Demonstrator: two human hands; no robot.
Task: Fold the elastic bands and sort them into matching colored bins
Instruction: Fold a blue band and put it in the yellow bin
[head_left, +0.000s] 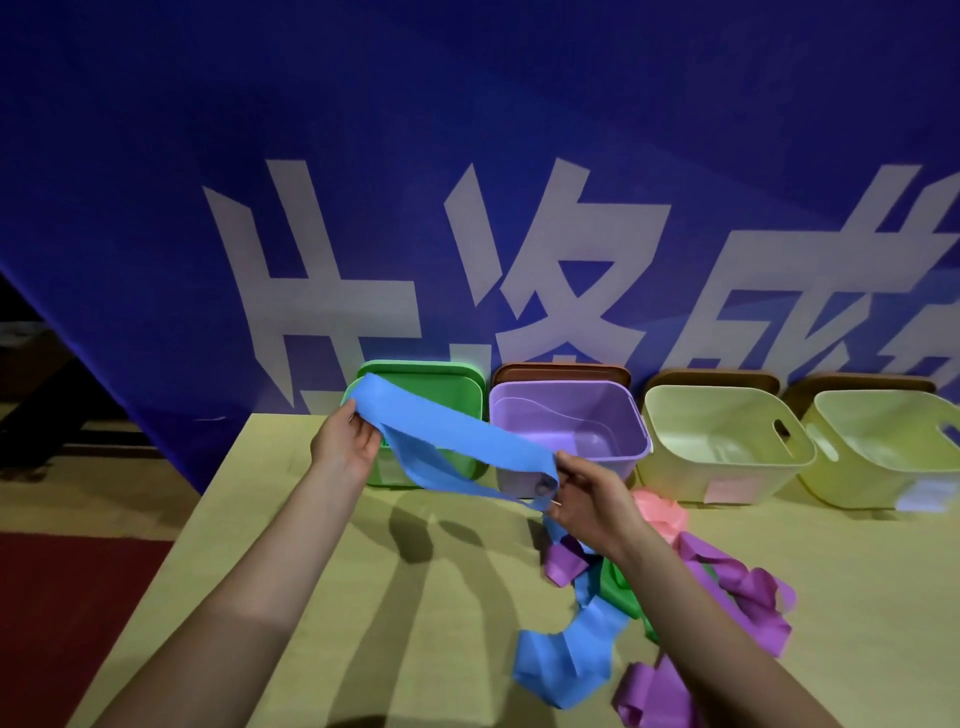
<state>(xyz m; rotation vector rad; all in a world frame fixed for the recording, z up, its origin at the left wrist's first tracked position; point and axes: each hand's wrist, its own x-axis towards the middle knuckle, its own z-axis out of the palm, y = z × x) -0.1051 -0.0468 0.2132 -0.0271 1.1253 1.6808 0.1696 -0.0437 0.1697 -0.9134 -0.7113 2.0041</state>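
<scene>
A long blue elastic band is stretched in the air between my hands, doubled over, above the table in front of the bins. My left hand grips its folded end near the green bin. My right hand pinches the other end in front of the purple bin; the band's tail trails down onto the table. Purple bands, a green band and a pink band lie in a heap under my right forearm.
Two pale yellow-green bins stand to the right of the purple one, all in a row against a blue banner. The yellow table ends at the left, with red floor beyond.
</scene>
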